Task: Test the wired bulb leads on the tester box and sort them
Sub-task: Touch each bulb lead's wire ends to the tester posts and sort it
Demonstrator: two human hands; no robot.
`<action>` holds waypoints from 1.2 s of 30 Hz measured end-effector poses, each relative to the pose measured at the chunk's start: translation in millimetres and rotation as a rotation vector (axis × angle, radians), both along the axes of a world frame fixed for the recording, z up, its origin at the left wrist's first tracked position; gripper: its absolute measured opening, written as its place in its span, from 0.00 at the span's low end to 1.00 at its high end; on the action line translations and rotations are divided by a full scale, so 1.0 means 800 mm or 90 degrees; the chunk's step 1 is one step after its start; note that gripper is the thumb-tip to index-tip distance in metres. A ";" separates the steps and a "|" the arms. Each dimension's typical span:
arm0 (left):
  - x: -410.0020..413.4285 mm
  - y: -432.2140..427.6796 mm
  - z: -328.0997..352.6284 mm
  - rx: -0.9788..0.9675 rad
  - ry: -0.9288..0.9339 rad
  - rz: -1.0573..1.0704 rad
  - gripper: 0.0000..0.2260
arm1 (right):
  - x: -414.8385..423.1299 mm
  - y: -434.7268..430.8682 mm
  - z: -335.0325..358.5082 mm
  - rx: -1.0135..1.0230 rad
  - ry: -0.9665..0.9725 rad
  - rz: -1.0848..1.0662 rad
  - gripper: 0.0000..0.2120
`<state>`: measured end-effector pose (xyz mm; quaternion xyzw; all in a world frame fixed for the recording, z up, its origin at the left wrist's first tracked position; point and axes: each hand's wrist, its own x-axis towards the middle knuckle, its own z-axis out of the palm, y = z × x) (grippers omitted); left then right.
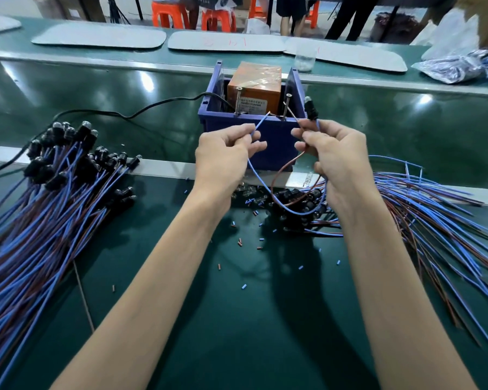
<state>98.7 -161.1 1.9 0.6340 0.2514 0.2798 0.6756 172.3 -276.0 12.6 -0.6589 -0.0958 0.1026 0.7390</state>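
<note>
The tester is a blue box (265,136) holding an orange unit (254,85), with two upright metal screws (238,101) at its front rim. My left hand (226,153) pinches the blue wire (261,122), whose bare tip reaches toward the space between the screws. My right hand (333,153) pinches the brown wire (293,114) near the right screw (287,106) and also holds the black bulb socket (310,108) upright. Both wires loop down between my hands. The bulb looks unlit.
A big bundle of wired bulbs (54,175) lies at the left, another heap of leads (423,209) at the right. Cut insulation bits (240,242) litter the green mat. A black cable (130,111) runs left from the box. Grey trays (226,40) and a plastic cup (304,59) sit beyond.
</note>
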 end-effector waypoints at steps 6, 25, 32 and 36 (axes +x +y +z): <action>-0.003 -0.006 0.005 0.040 0.000 -0.116 0.14 | 0.003 -0.002 0.000 -0.019 -0.001 -0.002 0.12; -0.004 -0.007 0.014 0.061 -0.124 0.155 0.16 | 0.005 -0.009 0.005 -0.022 -0.012 0.007 0.11; -0.003 -0.002 0.010 0.017 -0.041 0.139 0.19 | 0.000 -0.005 0.005 -0.011 -0.010 0.013 0.10; -0.003 -0.002 0.008 0.003 -0.012 0.124 0.18 | 0.001 -0.006 0.005 -0.011 -0.017 0.009 0.10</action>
